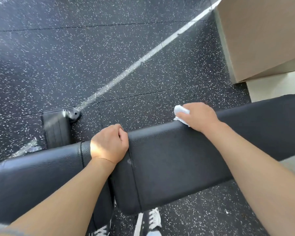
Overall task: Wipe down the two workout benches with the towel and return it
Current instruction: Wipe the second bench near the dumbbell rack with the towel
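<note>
A: Two pads on one black workout bench (pixel 177 159), split by a narrow gap. Vinyl, pebbled grain, long pad running right, seat pad lower left.

B: Floor?

A: Black rubber floor (pixel 75 57), white flecks, tile seams visible. Pale sunlight stripe (pixel 143 57) cuts diagonally from upper right down to the bench's foot (pixel 58 126), a dark bar with a rounded end cap.

B: Hands?

A: Left hand (pixel 109 143) sits at the gap between pads, fingers curled over the far edge of the long pad, thumb tucked beside them. Right hand (pixel 197 116) lies on the far edge of the same pad, fingers curled round a bunched white towel (pixel 180 110), pressing it to the vinyl.

B: Towel position?

A: Under and ahead of the right hand, at the pad's far rim; a wad pokes out left of the knuckles.

B: Surroundings?

A: Tan box-like block (pixel 262 36) upper right, pale surface below it. Black-and-white sneakers (pixel 154 218) on the floor beneath the near edge.

B: What's unclear?

A: Fingertips of both hands are hidden over the rim. Most of the towel is covered by the hand. Bench frame is mostly out of sight; both pad ends run out of view. Only one bench shows. Clear, shiny stuff beside the foot, lower left, is blurred; cannot tell what it is.
</note>
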